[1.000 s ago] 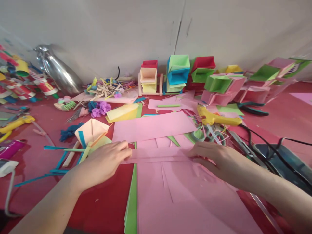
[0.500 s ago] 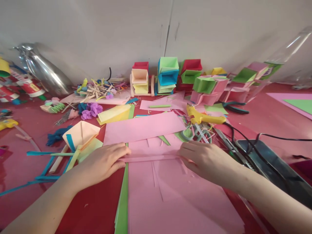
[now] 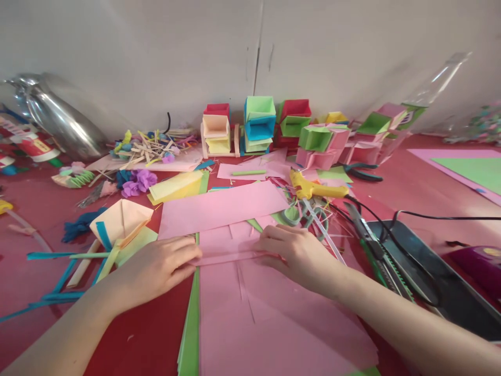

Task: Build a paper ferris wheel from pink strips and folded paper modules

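Note:
Between my two hands lies a narrow folded pink paper strip (image 3: 227, 258), stretched across a stack of pink paper sheets (image 3: 282, 324). My left hand (image 3: 166, 263) pinches the strip's left end, thumb below and fingers above. My right hand (image 3: 295, 253) is closed on the strip nearer its right end; the fingertips hide that part. Green sheets (image 3: 190, 334) poke out along the stack's left side. Just beyond the strip, a loose pink sheet (image 3: 223, 206) lies at a slant.
A yellow glue gun (image 3: 313, 188), scissors (image 3: 293, 215) and a box cutter (image 3: 376, 245) lie right, near a dark tray (image 3: 442, 282). On the left is a blue paper-strip frame (image 3: 64, 292) with a peach paper box (image 3: 121, 216). Coloured paper-box wheels (image 3: 260, 122) stand at the back.
My right hand has slid left along the strip, closer to my left hand, which has barely shifted over the stack. The whole view has turned slightly to the right.

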Action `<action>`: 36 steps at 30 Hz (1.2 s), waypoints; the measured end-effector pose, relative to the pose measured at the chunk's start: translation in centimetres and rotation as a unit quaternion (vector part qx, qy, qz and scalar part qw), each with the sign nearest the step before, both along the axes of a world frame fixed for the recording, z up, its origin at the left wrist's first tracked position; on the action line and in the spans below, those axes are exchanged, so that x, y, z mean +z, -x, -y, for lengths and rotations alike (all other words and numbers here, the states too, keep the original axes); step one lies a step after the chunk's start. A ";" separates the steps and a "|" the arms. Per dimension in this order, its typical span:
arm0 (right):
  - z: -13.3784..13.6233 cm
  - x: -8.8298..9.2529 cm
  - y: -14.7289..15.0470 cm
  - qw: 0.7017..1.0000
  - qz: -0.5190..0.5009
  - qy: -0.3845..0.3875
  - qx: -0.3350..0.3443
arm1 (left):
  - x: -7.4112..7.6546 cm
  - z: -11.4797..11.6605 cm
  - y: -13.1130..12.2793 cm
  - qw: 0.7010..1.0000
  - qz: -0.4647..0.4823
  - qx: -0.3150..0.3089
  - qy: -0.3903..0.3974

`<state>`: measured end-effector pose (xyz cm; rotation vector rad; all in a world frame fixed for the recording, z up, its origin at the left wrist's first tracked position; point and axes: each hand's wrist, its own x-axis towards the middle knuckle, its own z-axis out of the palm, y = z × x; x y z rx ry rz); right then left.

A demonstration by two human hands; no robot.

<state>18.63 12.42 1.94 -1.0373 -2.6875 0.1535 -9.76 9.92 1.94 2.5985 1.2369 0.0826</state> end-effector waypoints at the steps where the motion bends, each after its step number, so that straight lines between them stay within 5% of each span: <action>1: 0.0 -0.1 0.1 1.000 -0.006 0.000 0.001 | 0.0 0.0 0.0 1.000 0.001 0.000 -0.002; 8: 0.9 0.0 0.5 0.982 0.069 -0.174 0.036 | 0.3 0.0 -0.3 1.000 0.017 -0.013 -0.002; 12: 1.0 0.9 -0.1 0.986 0.033 -0.159 0.039 | 0.4 -0.1 -0.4 0.999 0.031 -0.017 -0.007; 15: 0.5 2.3 -1.4 0.979 -0.012 -0.175 -0.105 | 0.4 -0.1 -0.3 0.999 0.037 -0.021 0.001; 18: -0.2 3.9 -2.9 0.928 0.016 -0.223 -0.297 | 0.4 -0.1 -0.3 0.999 0.033 -0.017 0.009; 21: -0.4 4.7 -3.8 0.907 0.059 -0.212 -0.360 | 0.3 -0.1 -0.2 1.000 0.025 -0.012 0.013; 23: -0.3 4.3 -3.7 0.934 0.039 -0.181 -0.305 | 0.2 0.0 -0.2 1.000 0.024 -0.010 0.012; 26: 0.2 3.0 -2.5 0.989 -0.024 -0.085 -0.121 | 0.1 0.1 -0.1 0.999 0.030 -0.010 0.010; 28: 0.6 2.1 -1.5 0.999 -0.017 -0.022 -0.038 | 0.1 0.1 -0.1 1.000 0.027 -0.009 0.013; 36: 1.0 0.0 -0.1 0.999 -0.028 0.000 -0.033 | 0.2 0.0 -0.2 0.999 0.032 -0.010 0.015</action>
